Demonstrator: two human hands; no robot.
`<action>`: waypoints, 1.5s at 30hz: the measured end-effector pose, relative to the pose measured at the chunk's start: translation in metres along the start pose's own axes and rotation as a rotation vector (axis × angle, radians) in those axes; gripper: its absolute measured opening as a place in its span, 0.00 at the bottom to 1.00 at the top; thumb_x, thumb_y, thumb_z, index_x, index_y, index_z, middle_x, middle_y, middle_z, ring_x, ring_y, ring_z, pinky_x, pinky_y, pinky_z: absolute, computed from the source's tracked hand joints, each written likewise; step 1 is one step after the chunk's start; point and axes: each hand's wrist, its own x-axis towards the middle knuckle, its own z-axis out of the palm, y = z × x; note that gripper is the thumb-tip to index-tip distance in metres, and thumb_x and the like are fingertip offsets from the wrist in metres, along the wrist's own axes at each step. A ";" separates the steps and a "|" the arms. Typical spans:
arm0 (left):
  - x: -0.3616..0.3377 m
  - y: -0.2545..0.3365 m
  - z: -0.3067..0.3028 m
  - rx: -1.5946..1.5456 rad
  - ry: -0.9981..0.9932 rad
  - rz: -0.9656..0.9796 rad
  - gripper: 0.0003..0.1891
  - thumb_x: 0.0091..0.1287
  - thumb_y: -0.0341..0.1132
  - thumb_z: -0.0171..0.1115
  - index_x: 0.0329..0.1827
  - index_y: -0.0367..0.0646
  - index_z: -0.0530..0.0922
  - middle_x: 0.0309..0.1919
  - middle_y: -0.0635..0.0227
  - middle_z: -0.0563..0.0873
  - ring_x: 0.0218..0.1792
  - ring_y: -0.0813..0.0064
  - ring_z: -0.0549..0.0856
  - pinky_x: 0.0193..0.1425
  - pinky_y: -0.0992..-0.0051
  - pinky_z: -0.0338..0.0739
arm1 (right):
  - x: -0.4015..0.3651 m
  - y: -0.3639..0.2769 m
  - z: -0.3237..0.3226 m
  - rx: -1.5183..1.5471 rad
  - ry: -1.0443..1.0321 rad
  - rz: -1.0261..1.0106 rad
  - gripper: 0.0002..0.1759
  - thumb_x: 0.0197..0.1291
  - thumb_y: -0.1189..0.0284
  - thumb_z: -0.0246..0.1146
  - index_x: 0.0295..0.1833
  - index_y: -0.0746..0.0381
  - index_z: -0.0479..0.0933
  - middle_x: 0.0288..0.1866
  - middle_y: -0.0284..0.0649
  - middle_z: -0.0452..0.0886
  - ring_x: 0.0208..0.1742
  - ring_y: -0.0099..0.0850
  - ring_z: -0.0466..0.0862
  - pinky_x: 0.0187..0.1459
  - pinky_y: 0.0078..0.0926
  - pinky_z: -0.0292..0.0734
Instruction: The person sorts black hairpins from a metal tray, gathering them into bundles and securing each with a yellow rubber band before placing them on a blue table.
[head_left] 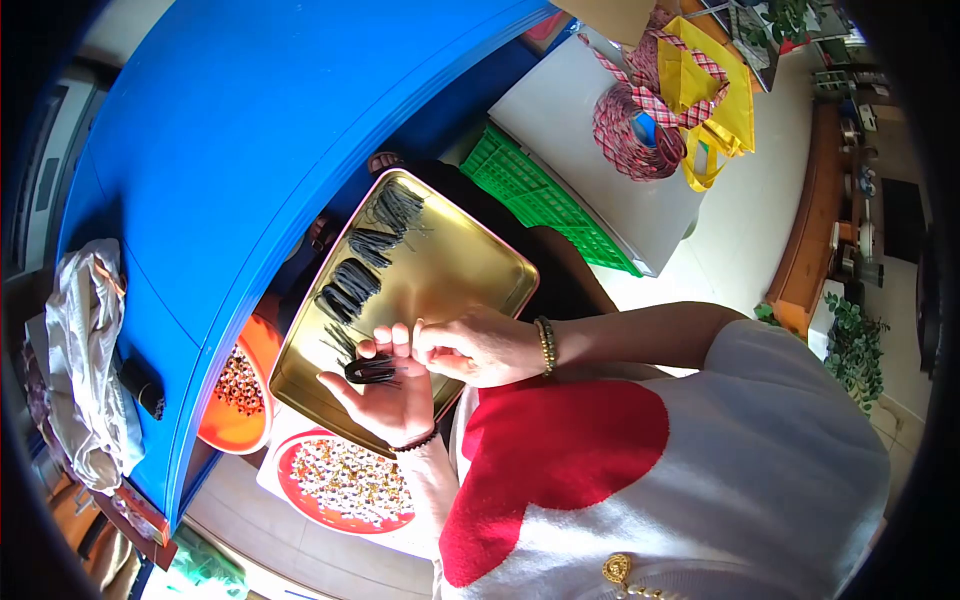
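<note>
My left hand (400, 395), palm up with a dark bead bracelet at the wrist, holds a small looped bundle of black cords (371, 370) across the palm and fingers. Close beside its fingertips is my right hand (475, 345), wearing a gold bead bracelet. Its thumb and forefinger are pinched together; anything between them is too small to make out. Under both hands a gold-coloured metal tray (455, 260) rests at my lap. Several bundles of black cords (350, 290) lie in a row along the tray's far side, loose ends spread out.
A blue table (250, 120) curves along the far side, with a crumpled white cloth (85, 360) on it. An orange basin (265, 345) and a red tray (290, 470) hold small beads. A green crate (540, 200) stands beside a white surface bearing a plaid ribbon roll (625, 150) and yellow bag (715, 90).
</note>
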 end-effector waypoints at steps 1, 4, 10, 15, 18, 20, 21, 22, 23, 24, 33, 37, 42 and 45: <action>-0.002 0.003 0.003 0.008 -0.014 -0.008 0.31 0.58 0.63 0.52 0.39 0.36 0.76 0.43 0.53 0.79 0.49 0.56 0.76 0.59 0.57 0.64 | 0.000 0.000 0.001 -0.001 -0.021 0.017 0.03 0.53 0.76 0.58 0.30 0.61 0.71 0.17 0.40 0.72 0.19 0.39 0.76 0.22 0.34 0.67; -0.010 0.016 0.006 0.075 -0.071 0.013 0.35 0.57 0.64 0.51 0.48 0.35 0.72 0.45 0.53 0.78 0.49 0.56 0.75 0.57 0.54 0.66 | 0.003 -0.009 -0.007 -0.119 -0.180 0.137 0.03 0.54 0.74 0.58 0.30 0.61 0.71 0.20 0.42 0.75 0.23 0.40 0.77 0.25 0.36 0.68; -0.033 0.049 0.017 0.127 -0.027 0.140 0.43 0.58 0.66 0.47 0.60 0.31 0.65 0.56 0.44 0.71 0.59 0.50 0.69 0.64 0.48 0.60 | 0.014 0.001 0.024 -0.266 -0.092 0.077 0.08 0.54 0.68 0.59 0.29 0.61 0.71 0.18 0.42 0.74 0.21 0.43 0.78 0.25 0.38 0.70; -0.037 0.065 0.005 0.261 -0.038 0.167 0.36 0.63 0.58 0.48 0.60 0.32 0.65 0.58 0.50 0.71 0.60 0.56 0.69 0.65 0.54 0.60 | 0.031 -0.008 0.034 -0.421 -0.187 0.227 0.16 0.53 0.59 0.61 0.27 0.61 0.71 0.16 0.42 0.74 0.21 0.43 0.78 0.25 0.38 0.71; -0.037 0.068 -0.006 0.257 -0.054 0.156 0.29 0.66 0.53 0.46 0.55 0.32 0.69 0.55 0.52 0.73 0.56 0.57 0.72 0.62 0.57 0.63 | 0.027 -0.002 0.042 -0.339 -0.184 0.220 0.15 0.52 0.60 0.61 0.26 0.60 0.71 0.16 0.41 0.74 0.21 0.42 0.78 0.24 0.37 0.70; -0.037 0.068 -0.013 0.188 -0.051 0.145 0.27 0.66 0.51 0.47 0.54 0.33 0.69 0.52 0.53 0.75 0.54 0.58 0.72 0.63 0.57 0.62 | 0.024 0.002 0.044 -0.303 -0.149 0.188 0.13 0.52 0.62 0.61 0.26 0.60 0.72 0.17 0.41 0.75 0.21 0.41 0.78 0.24 0.37 0.70; -0.036 0.067 -0.013 0.153 -0.049 0.139 0.27 0.66 0.51 0.48 0.53 0.33 0.70 0.51 0.53 0.75 0.53 0.58 0.73 0.63 0.57 0.62 | 0.023 0.002 0.044 -0.297 -0.140 0.172 0.12 0.52 0.63 0.61 0.27 0.60 0.72 0.18 0.41 0.75 0.21 0.41 0.78 0.24 0.37 0.70; -0.036 0.064 -0.011 0.150 0.018 0.169 0.26 0.66 0.51 0.47 0.51 0.33 0.70 0.47 0.55 0.76 0.50 0.60 0.73 0.61 0.57 0.63 | 0.023 0.001 0.044 -0.288 -0.130 0.156 0.10 0.52 0.65 0.60 0.27 0.60 0.72 0.18 0.41 0.75 0.21 0.41 0.78 0.24 0.38 0.70; -0.037 0.060 -0.008 0.147 0.086 0.197 0.26 0.66 0.52 0.47 0.50 0.33 0.71 0.43 0.56 0.76 0.46 0.61 0.73 0.60 0.57 0.64 | 0.022 0.000 0.045 -0.275 -0.114 0.133 0.10 0.51 0.65 0.60 0.27 0.59 0.72 0.18 0.41 0.75 0.21 0.40 0.78 0.24 0.37 0.70; -0.036 0.057 -0.004 0.145 0.152 0.225 0.26 0.66 0.52 0.47 0.48 0.33 0.71 0.39 0.58 0.76 0.43 0.62 0.74 0.59 0.57 0.65 | 0.022 -0.001 0.047 -0.263 -0.097 0.108 0.09 0.51 0.66 0.60 0.27 0.59 0.72 0.19 0.41 0.75 0.21 0.40 0.78 0.24 0.37 0.70; -0.037 0.061 0.003 1.107 0.584 0.386 0.11 0.68 0.40 0.50 0.37 0.39 0.72 0.22 0.70 0.73 0.20 0.79 0.70 0.26 0.79 0.67 | 0.031 -0.015 0.044 -0.391 -0.176 0.229 0.14 0.51 0.63 0.62 0.25 0.62 0.71 0.19 0.43 0.77 0.23 0.40 0.80 0.26 0.38 0.72; -0.030 0.047 -0.010 1.600 0.693 0.487 0.11 0.67 0.37 0.50 0.38 0.36 0.72 0.23 0.69 0.76 0.17 0.84 0.69 0.20 0.83 0.64 | 0.033 -0.010 0.049 -0.290 -0.222 0.422 0.19 0.50 0.60 0.63 0.29 0.68 0.76 0.24 0.52 0.78 0.30 0.48 0.81 0.33 0.41 0.75; -0.030 0.038 -0.003 1.405 0.706 0.402 0.12 0.67 0.37 0.49 0.35 0.36 0.73 0.18 0.71 0.73 0.13 0.85 0.66 0.16 0.84 0.60 | 0.034 -0.002 0.058 -0.204 -0.297 0.580 0.22 0.44 0.54 0.68 0.30 0.63 0.77 0.26 0.47 0.80 0.30 0.41 0.82 0.33 0.36 0.75; -0.035 0.040 0.000 1.298 0.686 0.345 0.12 0.67 0.38 0.49 0.35 0.36 0.73 0.17 0.71 0.72 0.13 0.85 0.65 0.16 0.84 0.59 | 0.030 -0.003 0.060 -0.148 -0.285 0.559 0.25 0.39 0.51 0.70 0.30 0.63 0.77 0.25 0.46 0.80 0.29 0.40 0.82 0.32 0.35 0.75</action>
